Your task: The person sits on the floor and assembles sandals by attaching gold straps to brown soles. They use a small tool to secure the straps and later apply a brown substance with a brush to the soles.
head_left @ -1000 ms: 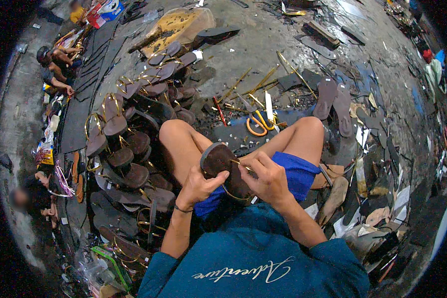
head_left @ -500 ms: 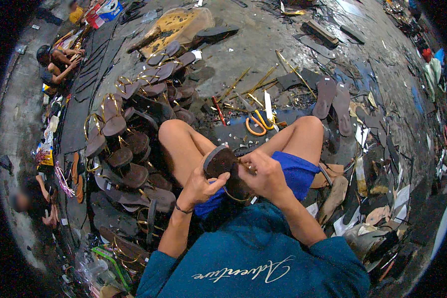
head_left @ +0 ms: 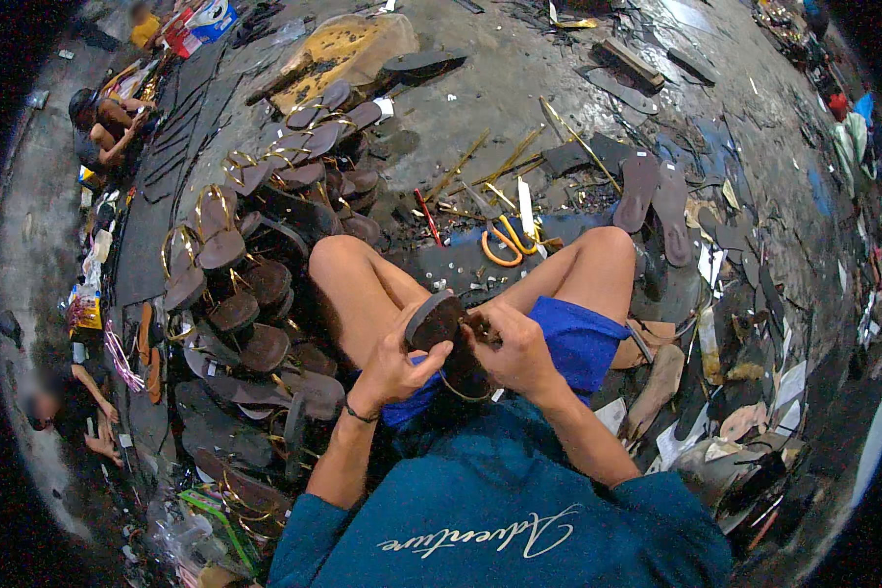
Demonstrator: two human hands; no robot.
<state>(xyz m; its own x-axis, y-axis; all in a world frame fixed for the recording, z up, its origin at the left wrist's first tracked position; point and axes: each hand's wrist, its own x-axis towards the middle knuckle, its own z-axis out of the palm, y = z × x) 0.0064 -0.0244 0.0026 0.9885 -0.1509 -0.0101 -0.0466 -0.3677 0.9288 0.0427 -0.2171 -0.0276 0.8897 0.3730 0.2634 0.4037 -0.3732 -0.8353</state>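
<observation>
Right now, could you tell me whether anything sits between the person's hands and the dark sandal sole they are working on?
Nothing visible does. The left hand and right hand both grip the dark sandal sole directly, held over the lap.

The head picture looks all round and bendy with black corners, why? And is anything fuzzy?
Head view: a fisheye lens bulges the floor and leaves black corners. The middle is sharp: left hand, right hand, dark sandal. The rim goes soft, and the damp floor shines with pale glare.
</observation>
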